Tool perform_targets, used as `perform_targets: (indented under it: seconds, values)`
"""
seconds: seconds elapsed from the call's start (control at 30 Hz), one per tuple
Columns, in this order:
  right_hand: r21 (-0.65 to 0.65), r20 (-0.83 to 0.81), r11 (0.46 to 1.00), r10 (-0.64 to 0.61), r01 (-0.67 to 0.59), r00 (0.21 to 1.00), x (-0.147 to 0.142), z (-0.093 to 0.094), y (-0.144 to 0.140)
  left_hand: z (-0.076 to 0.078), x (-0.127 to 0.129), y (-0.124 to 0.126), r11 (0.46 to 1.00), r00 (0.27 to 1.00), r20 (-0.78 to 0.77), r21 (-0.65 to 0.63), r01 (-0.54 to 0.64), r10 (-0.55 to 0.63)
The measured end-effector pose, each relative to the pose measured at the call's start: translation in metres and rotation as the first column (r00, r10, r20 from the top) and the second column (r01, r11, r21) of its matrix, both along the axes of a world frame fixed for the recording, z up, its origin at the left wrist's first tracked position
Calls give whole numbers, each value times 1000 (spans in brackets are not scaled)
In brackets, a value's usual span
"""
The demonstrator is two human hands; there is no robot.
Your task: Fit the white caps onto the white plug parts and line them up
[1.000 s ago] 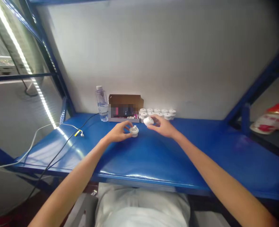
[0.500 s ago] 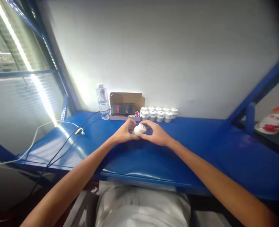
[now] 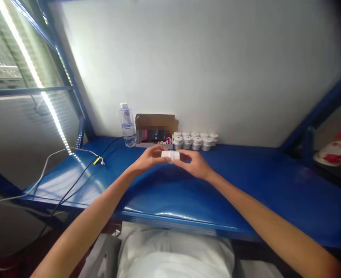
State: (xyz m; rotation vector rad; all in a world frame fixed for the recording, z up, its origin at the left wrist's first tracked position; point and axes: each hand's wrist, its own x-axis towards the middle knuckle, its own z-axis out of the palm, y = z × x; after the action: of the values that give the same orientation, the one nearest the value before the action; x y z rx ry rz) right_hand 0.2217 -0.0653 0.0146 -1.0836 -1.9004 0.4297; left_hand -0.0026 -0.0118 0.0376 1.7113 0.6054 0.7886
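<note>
While both hands meet above the blue worktop (image 3: 188, 193), I see the left hand (image 3: 147, 159) and the right hand (image 3: 194, 164) pinching a small white two-piece part (image 3: 171, 155) between their fingertips, one hand on each end, so that it lies sideways and is lifted clear of the surface. That part sits just in front of the open cardboard box (image 3: 156, 129), which I take as my landmark against the white wall. Immediately right of the box stands a cluster of white caps (image 3: 196, 140) in two short rows, and immediately left of it a clear water bottle (image 3: 127, 124) stands upright. Farther left of the box, a black cable and a white cable (image 3: 72, 166) trail over the worktop's edge. As I judge it, the risk lies in the grip: only fingertips carry the two halves, and if they are pressed together out of line or twisted unevenly, one half could pop free, bounce on the hard surface and roll off the front edge or into the caps. A wide elbow swing could also tip the bottle or knock the rows apart.
</note>
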Motion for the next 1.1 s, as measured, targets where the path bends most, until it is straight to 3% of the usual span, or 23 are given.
perform_targets:
  seconds: [0.13,0.27,0.33,0.4,0.47,0.5,0.53,0.67,0.7,0.73,0.8,0.9,0.97,1.1]
  values:
    - [206,68,978,-4,-11,998,-2,4,-5,0,-2,1,999,999,-39,-39,-4,2]
    - [274,81,960,35,-55,996,-5,8,-10,0,-3,1,994,997,-72,-105,28,-36]
    - [185,34,982,18,-24,999,-6,7,-9,0,-3,-1,994,997,-65,-100,41,-48]
    - [-29,-49,1000,-2,1,999,-7,3,-6,-1,-2,-2,998,999,-7,-39,50,-50]
    - [-237,-144,971,-4,-30,990,-8,-2,-2,-3,-1,-2,999,998,49,16,40,-41]
    - [-281,-190,958,-2,-52,982,-9,-4,-1,-4,0,-2,999,998,58,22,25,-26]
    - [-271,-223,960,2,-64,975,-10,-5,0,-5,0,-2,1000,999,52,14,6,-7]
    - [22,-196,1000,25,-21,980,-14,-1,-4,-6,1,-3,994,999,-38,-101,-29,26]
    - [44,-195,999,17,-9,981,-15,0,-5,-5,1,-4,994,999,-23,-108,-24,22]
    - [10,-218,1000,5,-3,976,-15,1,-5,-5,1,-5,995,1000,11,-96,-16,17]
    - [-194,-316,981,-37,-27,948,-16,1,-4,-4,2,-7,999,996,88,-34,-1,4]
    - [-468,-405,871,-62,-149,912,-16,-3,0,-6,4,-7,999,996,92,35,2,-5]
    - [-440,-407,885,-47,-151,912,-15,-6,2,-9,5,-5,1000,999,46,21,-21,20]
    - [-205,-361,976,-7,-72,933,-15,-10,3,-12,7,-1,993,997,-14,-95,-76,75]
